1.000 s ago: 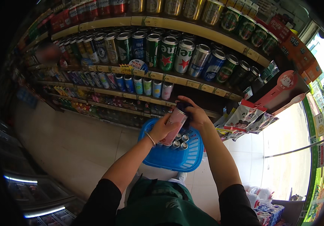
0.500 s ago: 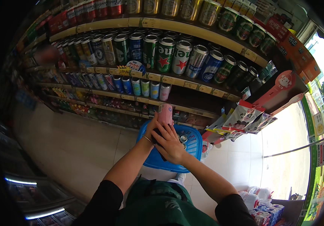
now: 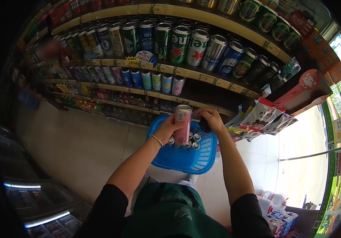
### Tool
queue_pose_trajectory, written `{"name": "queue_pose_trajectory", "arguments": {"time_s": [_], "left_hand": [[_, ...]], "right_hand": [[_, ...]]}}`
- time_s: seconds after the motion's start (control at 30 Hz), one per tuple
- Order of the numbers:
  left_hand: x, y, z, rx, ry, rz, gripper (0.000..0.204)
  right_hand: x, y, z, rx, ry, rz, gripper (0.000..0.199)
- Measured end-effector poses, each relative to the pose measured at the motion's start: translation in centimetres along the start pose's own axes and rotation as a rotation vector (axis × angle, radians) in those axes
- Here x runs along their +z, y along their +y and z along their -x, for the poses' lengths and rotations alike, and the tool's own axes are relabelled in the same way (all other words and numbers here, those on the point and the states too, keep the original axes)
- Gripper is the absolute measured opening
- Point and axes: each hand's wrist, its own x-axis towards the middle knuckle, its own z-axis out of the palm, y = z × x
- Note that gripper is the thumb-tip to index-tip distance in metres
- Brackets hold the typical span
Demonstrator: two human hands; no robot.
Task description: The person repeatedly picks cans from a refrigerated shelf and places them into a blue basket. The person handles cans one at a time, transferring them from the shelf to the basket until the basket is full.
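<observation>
A tall pink drink can stands upright in my left hand, whose fingers wrap its left side. To the right of the can is my right hand, curled around a dark, crumpled thing that looks like a cloth. My right hand is apart from the can. Below both hands a blue plastic basket holds several drink cans with silver tops.
Shelves of cans rise in front of me. A lower shelf holds slim cans, with a dark gap to their right. Snack bags hang at the right, by a glass door. Wrapped packs sit at lower right.
My hands have come apart. The right hand moved right, off the can, with the dark cloth-like thing. The pink can has tipped to upright in my left hand, and more of the basket shows.
</observation>
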Motion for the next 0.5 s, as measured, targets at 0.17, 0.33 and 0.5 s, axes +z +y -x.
{"name": "queue_pose_trajectory", "arguments": {"time_s": [0.17, 0.33, 0.5], "left_hand": [[-3.4, -4.0, -0.5, 0.025, 0.074, -0.513, 0.074], [-5.7, -8.7, 0.6, -0.085, 0.104, -0.562, 0.075], [-12.2, -15.4, 2.7, -0.137, 0.23, -0.965, 0.074]], "right_hand": [[4.7, -0.4, 1.0, -0.006, -0.131, 0.575, 0.078], [8.3, 4.0, 1.8, 0.159, -0.158, 0.773, 0.072], [12.9, 12.2, 3.0, 0.228, -0.204, 0.813, 0.067]]}}
